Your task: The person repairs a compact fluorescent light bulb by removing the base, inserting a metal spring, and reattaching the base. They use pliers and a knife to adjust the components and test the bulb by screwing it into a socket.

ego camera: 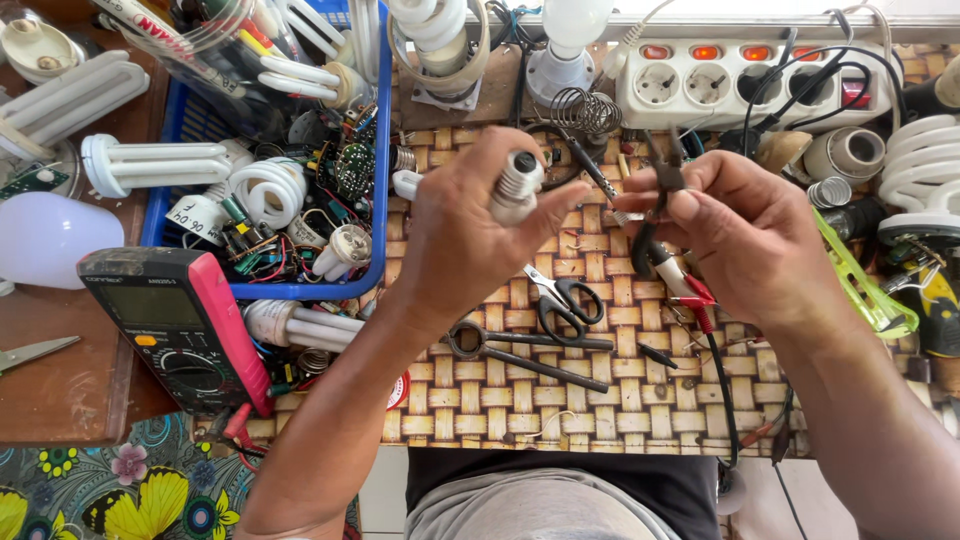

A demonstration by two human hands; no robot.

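Two hands are working above a woven mat [560, 400] that is crowded with tools. On the far left a blue basket [381, 200] is holding spent lamp tubes, and a multimeter [180, 325] is lying near it. The left hand [470, 235] is wrapping closed around a white bulb base [515, 188], its threaded metal cap pointing up, over the mat's middle. The right hand [750, 235] is pinching shut on small pliers [662, 190] beside that cap, with red and black probe leads [695, 300] trailing under it. The pliers could slip off the smooth cap (the grip looks shallow) and jab the left fingers. Scissors [565, 305] are lying below.
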